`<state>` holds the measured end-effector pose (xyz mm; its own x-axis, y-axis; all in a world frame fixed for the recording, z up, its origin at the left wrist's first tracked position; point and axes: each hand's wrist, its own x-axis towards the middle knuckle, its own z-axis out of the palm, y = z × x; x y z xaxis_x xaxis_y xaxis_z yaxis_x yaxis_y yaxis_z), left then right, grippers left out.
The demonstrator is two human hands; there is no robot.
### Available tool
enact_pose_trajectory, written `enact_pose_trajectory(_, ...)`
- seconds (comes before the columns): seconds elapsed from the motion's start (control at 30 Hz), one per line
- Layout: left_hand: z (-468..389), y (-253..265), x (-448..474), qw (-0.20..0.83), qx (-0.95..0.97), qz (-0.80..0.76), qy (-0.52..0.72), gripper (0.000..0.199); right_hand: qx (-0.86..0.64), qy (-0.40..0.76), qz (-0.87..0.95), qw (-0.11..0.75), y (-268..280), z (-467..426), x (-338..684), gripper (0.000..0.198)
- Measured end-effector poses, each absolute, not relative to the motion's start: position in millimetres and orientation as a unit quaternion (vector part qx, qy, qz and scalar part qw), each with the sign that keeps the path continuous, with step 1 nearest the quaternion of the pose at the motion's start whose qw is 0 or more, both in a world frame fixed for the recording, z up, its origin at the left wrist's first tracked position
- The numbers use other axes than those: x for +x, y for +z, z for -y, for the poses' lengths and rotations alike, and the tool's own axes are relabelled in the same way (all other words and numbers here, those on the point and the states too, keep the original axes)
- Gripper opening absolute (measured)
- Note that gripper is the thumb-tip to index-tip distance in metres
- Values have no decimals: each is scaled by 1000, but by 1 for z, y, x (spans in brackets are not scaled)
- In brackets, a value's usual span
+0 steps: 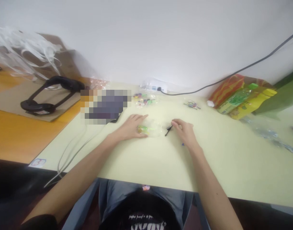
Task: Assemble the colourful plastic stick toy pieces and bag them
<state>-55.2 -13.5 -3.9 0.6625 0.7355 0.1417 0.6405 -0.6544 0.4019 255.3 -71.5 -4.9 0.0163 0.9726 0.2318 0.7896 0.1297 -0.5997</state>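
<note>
My left hand (134, 127) rests on the pale table with its fingers apart, around the left end of a clear plastic bag (156, 128). Small green and yellow pieces (143, 129) show inside that bag. To its right, my right hand (182, 129) pinches a thin black stick-like piece (169, 130) between thumb and fingertips. The piece slants down to the left, and its exact kind is too small to tell. A tiny blue piece (183, 144) lies on the table beside my right wrist.
Behind my hands lie bags of colourful small parts (144, 99) and another small packet (191, 104). A blurred-out device (105, 105) with cables is at the left, near a black headset-like frame (52, 95). A green-capped bottle (237, 97) and yellow bag (254, 103) stand at the right.
</note>
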Motion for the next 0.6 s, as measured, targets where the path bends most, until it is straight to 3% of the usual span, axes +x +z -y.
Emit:
enact_pose_trajectory(0.23, 14, -3, -56, 157, 900, -377, 154, 98, -598, 101, 767, 209, -11, 69, 261, 33)
enact_pose_trajectory(0.6, 12, -5, -55, 161, 898, -377, 156, 98, -604, 92, 763, 211, -25, 56, 270, 23)
